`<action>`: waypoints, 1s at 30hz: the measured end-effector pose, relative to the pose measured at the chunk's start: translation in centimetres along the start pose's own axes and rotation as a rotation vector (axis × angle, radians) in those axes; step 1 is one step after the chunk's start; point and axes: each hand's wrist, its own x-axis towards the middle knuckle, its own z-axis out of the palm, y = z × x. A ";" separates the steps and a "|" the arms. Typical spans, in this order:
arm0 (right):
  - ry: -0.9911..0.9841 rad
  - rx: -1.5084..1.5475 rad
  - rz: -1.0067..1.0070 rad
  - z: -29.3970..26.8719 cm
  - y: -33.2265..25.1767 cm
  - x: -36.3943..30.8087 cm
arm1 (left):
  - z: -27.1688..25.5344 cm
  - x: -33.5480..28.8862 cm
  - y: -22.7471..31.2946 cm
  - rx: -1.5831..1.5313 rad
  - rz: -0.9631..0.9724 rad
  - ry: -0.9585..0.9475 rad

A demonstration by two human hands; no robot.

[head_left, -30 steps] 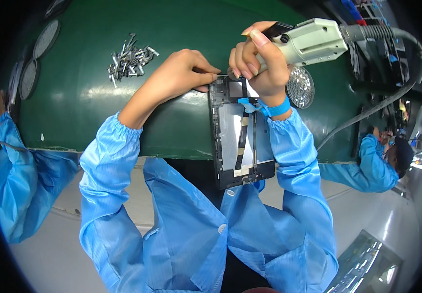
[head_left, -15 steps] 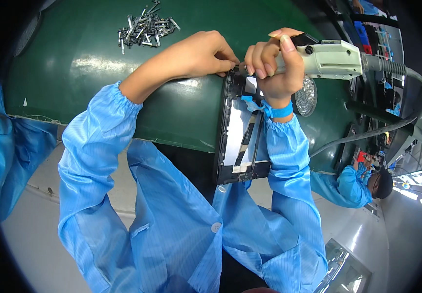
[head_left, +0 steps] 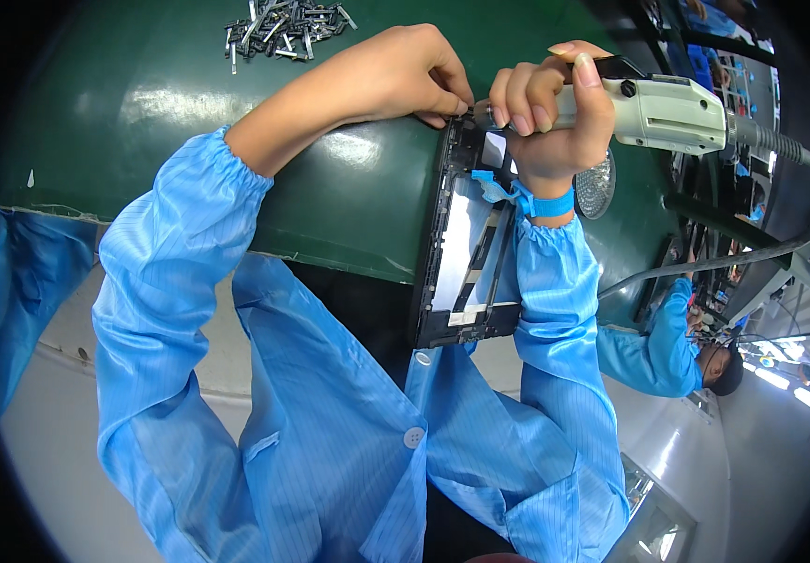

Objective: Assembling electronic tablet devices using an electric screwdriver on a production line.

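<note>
My right hand (head_left: 555,127) is wrapped around a pale electric screwdriver (head_left: 677,113) that lies nearly level, its tip pointing left. That tip meets the far end of a flat black device frame (head_left: 435,291) with a silver panel (head_left: 459,246) inside. At the same end, the fingers of my left hand (head_left: 400,80) are pinched together against the frame's corner. Whatever they hold there is too small and hidden to make out. The near end of the frame juts past the table edge toward my lap.
A heap of small black and silver parts (head_left: 283,28) lies on the green table (head_left: 180,122) at the far left. The screwdriver's grey cable (head_left: 705,266) loops down on the right. A clear round object (head_left: 596,192) is beside my wrist. A co-worker (head_left: 658,347) sits farther right.
The view has shifted a little, with the heap now higher in it. Both hands and the screwdriver appear slightly farther right. Their grips look the same, and the tip remains at the frame's corner.
</note>
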 end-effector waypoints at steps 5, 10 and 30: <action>-0.009 0.018 0.008 -0.3 0.5 -0.2 | 0.0 0.0 0.0 0.062 0.019 0.001; 0.008 0.049 0.011 -0.9 1.2 -0.5 | -0.8 -0.6 2.6 0.116 -0.041 -0.028; -0.024 0.064 -0.062 -2.3 0.8 -1.7 | 1.0 -0.4 2.5 0.180 0.014 -0.012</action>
